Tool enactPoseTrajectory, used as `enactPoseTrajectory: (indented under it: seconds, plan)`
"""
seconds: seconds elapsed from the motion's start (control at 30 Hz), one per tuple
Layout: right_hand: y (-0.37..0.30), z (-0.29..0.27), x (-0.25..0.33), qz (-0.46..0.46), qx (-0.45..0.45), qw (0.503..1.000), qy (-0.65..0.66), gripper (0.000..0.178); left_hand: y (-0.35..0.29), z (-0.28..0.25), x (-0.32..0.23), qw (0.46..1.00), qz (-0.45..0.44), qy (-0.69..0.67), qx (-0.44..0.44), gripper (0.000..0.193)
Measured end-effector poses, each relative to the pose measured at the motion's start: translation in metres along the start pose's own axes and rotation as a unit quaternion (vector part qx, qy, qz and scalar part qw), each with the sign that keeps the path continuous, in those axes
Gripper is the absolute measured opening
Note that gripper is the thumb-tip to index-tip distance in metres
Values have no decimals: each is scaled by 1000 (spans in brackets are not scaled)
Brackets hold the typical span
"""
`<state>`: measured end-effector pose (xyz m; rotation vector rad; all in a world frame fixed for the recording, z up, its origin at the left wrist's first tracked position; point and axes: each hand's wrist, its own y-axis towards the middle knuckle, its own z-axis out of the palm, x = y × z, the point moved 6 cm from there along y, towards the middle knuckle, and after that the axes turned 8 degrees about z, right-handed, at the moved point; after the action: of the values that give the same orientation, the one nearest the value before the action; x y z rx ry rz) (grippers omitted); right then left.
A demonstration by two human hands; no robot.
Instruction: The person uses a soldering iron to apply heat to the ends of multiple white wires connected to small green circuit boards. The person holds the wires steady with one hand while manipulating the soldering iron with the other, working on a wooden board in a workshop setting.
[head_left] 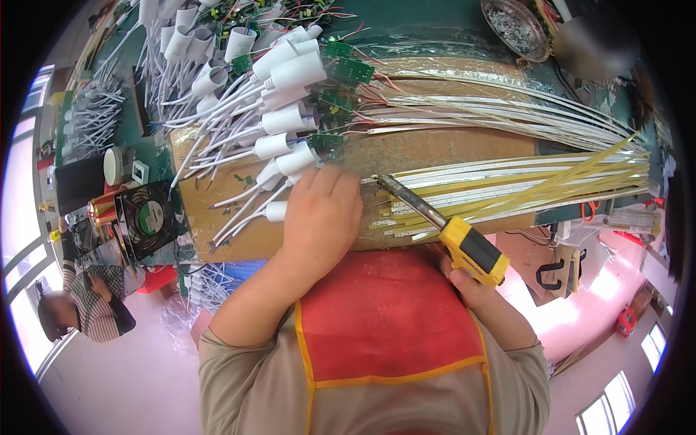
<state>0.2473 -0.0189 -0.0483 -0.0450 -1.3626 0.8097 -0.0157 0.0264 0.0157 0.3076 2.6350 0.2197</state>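
My left hand (322, 217) is closed over the front of a row of white plastic sleeves (290, 156) with white cables. Its fingers curl down, and what they grip is hidden beneath them. My right hand (467, 284) holds a yellow and black soldering iron (475, 250) by its body. The iron's metal tip points left, close to my left fingertips. Right of the tip lie white and yellow LED strips (500, 185), side by side. Green circuit boards (328, 145) stick out of several sleeves. Thin red wires run from some boards toward a second bundle of strips (500, 119) farther back.
Brown cardboard (428, 148) covers the green bench beneath the work. A black fan (150, 220) stands at the left edge. A round metal dish (516, 29) with silvery bits sits at the back right. Orange-handled scissors (591, 210) lie at the right. Another person (94, 304) is off to the left.
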Motion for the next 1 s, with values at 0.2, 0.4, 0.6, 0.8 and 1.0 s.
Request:
enactPoseTrajectory:
  seconds: [0.2,0.4,0.6,0.8,1.0]
  plan:
    - [4,-10,16,-55,-1,998,-8,15,0,1,0,1000,3,6,2,11]
    - [12,-22,29,-83,-36,996,19,30,0,0,-1,1000,3,9,0,11]
    - [17,-22,35,-118,-35,992,42,22,1,-1,-3,1000,12,11,4,11]
    - [18,-23,33,-107,-38,992,49,24,-1,1,0,1000,2,9,2,12]
    - [19,-25,34,-106,-37,993,28,21,-2,0,-1,1000,1,11,-6,13]
